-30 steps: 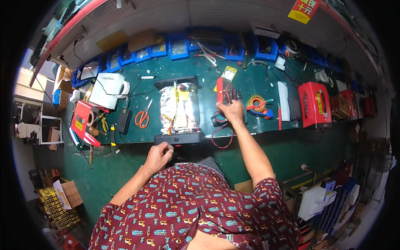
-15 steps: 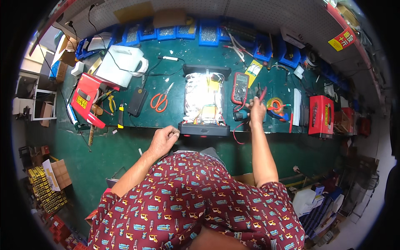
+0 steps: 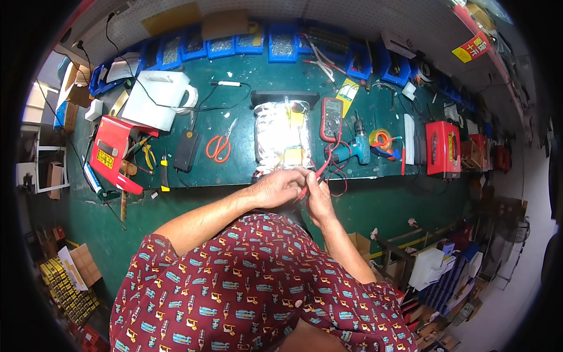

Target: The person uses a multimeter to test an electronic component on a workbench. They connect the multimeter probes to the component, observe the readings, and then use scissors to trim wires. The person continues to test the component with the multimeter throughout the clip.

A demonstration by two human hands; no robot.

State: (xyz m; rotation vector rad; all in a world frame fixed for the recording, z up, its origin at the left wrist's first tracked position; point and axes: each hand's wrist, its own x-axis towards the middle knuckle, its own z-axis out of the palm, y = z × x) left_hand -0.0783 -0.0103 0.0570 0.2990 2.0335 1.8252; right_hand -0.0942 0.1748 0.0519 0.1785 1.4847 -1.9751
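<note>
Over the bench's near edge my two hands meet, in front of a silver foil-wrapped device (image 3: 272,132) with dark end panels. My right hand (image 3: 320,202) is closed on a red multimeter probe (image 3: 322,169), whose lead runs back toward the bench. My left hand (image 3: 278,189) has its fingers bent in against the right one; what they hold, if anything, is hidden. A second red piece shows just below the fingertips. The hands cover much of the device's near end panel. Beyond the device's right side lies the red multimeter (image 3: 331,119), with red and dark leads below it.
Right of the multimeter lie a teal cordless drill (image 3: 358,149) and tape rolls (image 3: 382,139). Orange-handled scissors (image 3: 219,148), a black box (image 3: 187,151) and a utility knife (image 3: 165,175) are to the left. Blue parts bins (image 3: 282,47) line the back. A red case (image 3: 443,149) stands at right.
My right hand has come left from beside the multimeter, bringing the red probe. My left hand has moved right to meet it. The drill now shows fully.
</note>
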